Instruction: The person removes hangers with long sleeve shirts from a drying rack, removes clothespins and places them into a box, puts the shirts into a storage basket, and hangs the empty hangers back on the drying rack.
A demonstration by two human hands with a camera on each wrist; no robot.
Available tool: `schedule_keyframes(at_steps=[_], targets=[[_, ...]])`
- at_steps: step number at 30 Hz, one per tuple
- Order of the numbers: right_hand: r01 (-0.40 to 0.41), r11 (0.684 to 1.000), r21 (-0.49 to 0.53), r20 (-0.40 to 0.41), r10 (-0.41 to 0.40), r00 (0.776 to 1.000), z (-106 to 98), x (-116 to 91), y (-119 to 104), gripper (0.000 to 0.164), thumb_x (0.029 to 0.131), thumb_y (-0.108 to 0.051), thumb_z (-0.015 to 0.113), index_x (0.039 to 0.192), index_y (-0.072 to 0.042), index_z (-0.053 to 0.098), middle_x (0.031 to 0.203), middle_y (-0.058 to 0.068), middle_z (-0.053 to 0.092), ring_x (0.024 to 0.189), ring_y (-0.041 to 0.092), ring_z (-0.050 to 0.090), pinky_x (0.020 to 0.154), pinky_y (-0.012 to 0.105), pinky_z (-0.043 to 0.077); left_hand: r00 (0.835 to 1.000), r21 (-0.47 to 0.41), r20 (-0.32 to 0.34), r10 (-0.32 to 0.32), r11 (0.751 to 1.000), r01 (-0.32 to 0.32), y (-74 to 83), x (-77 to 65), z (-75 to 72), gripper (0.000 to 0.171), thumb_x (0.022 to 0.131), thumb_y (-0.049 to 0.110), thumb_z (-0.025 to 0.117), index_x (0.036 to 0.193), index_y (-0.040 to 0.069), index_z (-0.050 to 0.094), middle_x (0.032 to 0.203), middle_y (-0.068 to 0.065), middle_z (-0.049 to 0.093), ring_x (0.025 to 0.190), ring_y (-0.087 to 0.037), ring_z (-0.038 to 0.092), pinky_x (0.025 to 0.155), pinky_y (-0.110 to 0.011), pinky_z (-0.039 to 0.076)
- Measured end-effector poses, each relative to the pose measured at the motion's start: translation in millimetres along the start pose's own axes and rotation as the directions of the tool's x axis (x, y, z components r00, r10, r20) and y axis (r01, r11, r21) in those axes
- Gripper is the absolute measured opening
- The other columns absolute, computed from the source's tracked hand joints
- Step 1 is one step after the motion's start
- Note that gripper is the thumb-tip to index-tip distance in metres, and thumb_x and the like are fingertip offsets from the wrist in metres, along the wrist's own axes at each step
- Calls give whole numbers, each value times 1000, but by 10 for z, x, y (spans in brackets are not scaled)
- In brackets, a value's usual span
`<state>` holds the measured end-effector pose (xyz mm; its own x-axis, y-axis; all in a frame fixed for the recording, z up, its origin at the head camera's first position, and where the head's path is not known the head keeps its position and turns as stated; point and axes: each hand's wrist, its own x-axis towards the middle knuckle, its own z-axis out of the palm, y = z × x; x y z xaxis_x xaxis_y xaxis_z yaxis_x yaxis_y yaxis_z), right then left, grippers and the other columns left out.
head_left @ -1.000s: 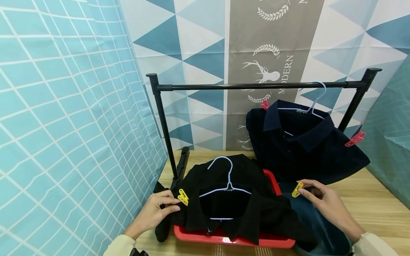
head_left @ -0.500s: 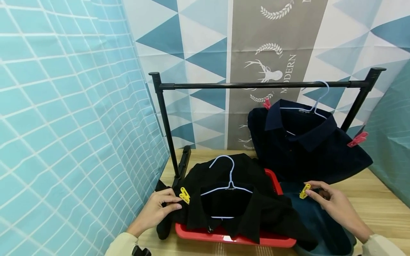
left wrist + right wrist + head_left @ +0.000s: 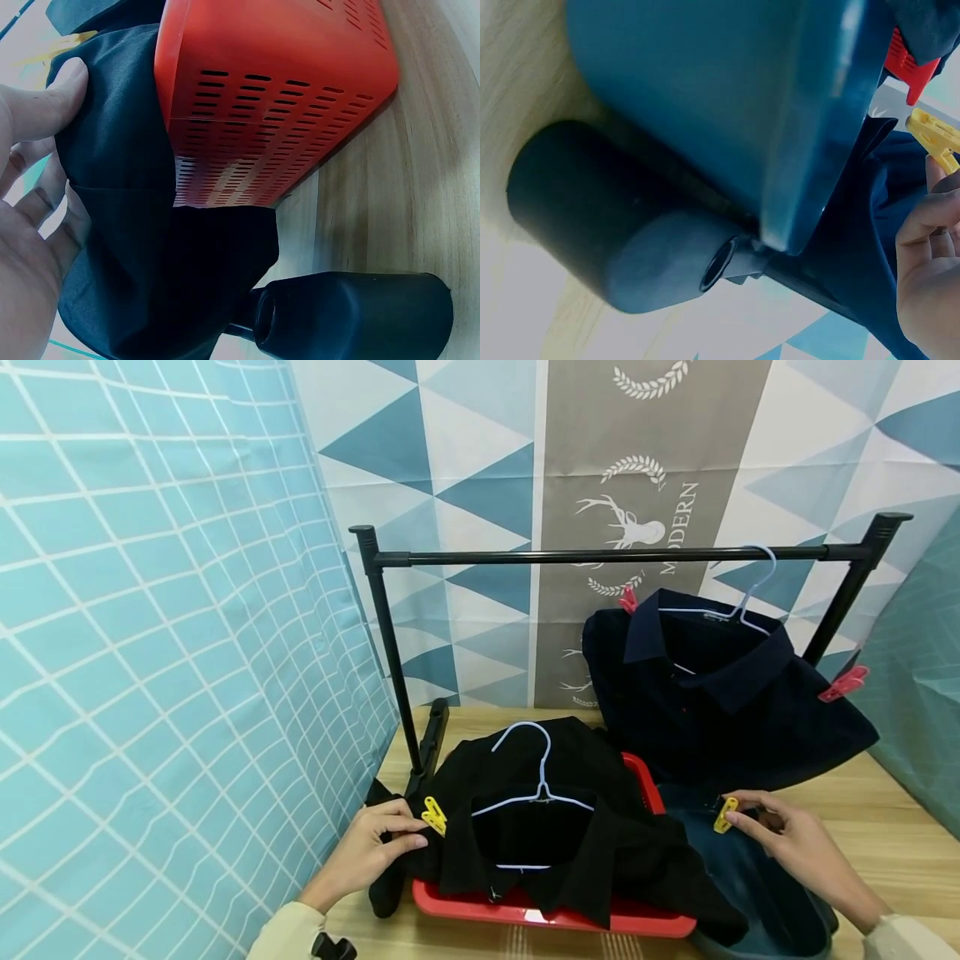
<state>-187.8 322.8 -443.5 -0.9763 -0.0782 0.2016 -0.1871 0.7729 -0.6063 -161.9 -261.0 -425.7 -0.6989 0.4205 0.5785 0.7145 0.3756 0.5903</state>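
A black shirt [image 3: 555,743] with a pale blue hanger [image 3: 542,768] through its collar lies over a red basket [image 3: 480,906]. At the shirt's left shoulder my left hand [image 3: 375,839] pinches the cloth, right beside a yellow clothespin [image 3: 434,816]. In the left wrist view, the thumb [image 3: 64,94] presses on the dark fabric, and the clothespin there is blurred and partly covered. My right hand [image 3: 787,843] holds a second yellow clothespin [image 3: 725,816] between thumb and fingers, above a dark teal basin [image 3: 750,893]. In the right wrist view, that clothespin [image 3: 937,135] points away from the fingertips.
A black rack [image 3: 525,557] stands behind. On its right side hangs a navy shirt [image 3: 720,718] with a pink clothespin [image 3: 628,600] at one shoulder and another pink clothespin [image 3: 845,683] at the other. A tiled-pattern curtain [image 3: 187,652] borders the left.
My right hand has moved to the right with its yellow clothespin, away from the black shirt. The left hand keeps its place at the shoulder; the head view has shifted slightly.
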Motion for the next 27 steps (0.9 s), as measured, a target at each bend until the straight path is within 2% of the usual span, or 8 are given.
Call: schedule_keyframes(at_steps=[4,7,12,16,19,21,23,27], targets=[[-32,999,-2,20,32,999,13,-41,48,50,103,-45,62,133,-4,64,97,8,65,66,13,48,53,29,40,1000,-11,8,10,1000,-10,184,79,-21,21,81,-11,79,98,1,81,79,0,61,64,-12,52,56,-22,43],[-47,999,-2,45,47,998,15,-65,79,52,103,-46,62,134,-4,63,93,6,63,66,13,48,53,28,40,1000,-21,10,24,999,-24,251,108,-28,21,81,-12,78,98,0,81,79,-1,61,65,-11,52,57,-22,43],[26,999,-28,56,-24,998,5,-31,119,47,101,-42,66,133,-7,64,89,2,63,65,11,48,53,28,39,1000,-20,-1,16,1000,-16,205,66,0,21,81,-13,78,97,1,81,80,-1,62,67,-10,53,57,-22,44],[64,997,-53,65,-60,996,-5,27,112,45,99,-41,70,131,-9,66,94,1,65,64,9,49,53,27,39,1000,-5,-5,-23,1000,23,16,-28,27,21,83,-7,80,98,8,82,82,3,62,68,-10,54,58,-23,45],[64,996,-57,77,-59,995,-2,21,122,44,98,-39,71,130,-9,67,105,4,68,66,9,50,54,27,41,999,-6,-3,-37,999,37,79,-1,19,20,84,-5,80,98,9,82,82,3,62,69,-9,53,59,-23,45],[74,996,-57,79,-69,994,5,9,140,43,98,-39,72,129,-9,68,109,6,68,66,8,50,54,27,42,999,-9,-3,-43,999,43,175,36,9,20,84,-6,79,98,8,82,81,2,63,70,-9,54,59,-23,45],[94,994,-60,78,-89,993,19,-1,163,41,97,-37,73,128,-10,69,106,4,67,66,7,49,54,27,42,1000,-13,-10,-23,1000,23,270,68,1,20,82,-10,79,96,4,82,81,0,63,69,-10,53,59,-23,45],[136,988,-75,74,-131,989,54,-12,204,38,96,-34,75,124,-10,71,88,-3,59,61,6,46,52,26,37,1000,-19,-9,-13,1000,13,255,62,2,20,82,-10,79,97,3,81,81,0,63,69,-10,54,59,-23,45]])
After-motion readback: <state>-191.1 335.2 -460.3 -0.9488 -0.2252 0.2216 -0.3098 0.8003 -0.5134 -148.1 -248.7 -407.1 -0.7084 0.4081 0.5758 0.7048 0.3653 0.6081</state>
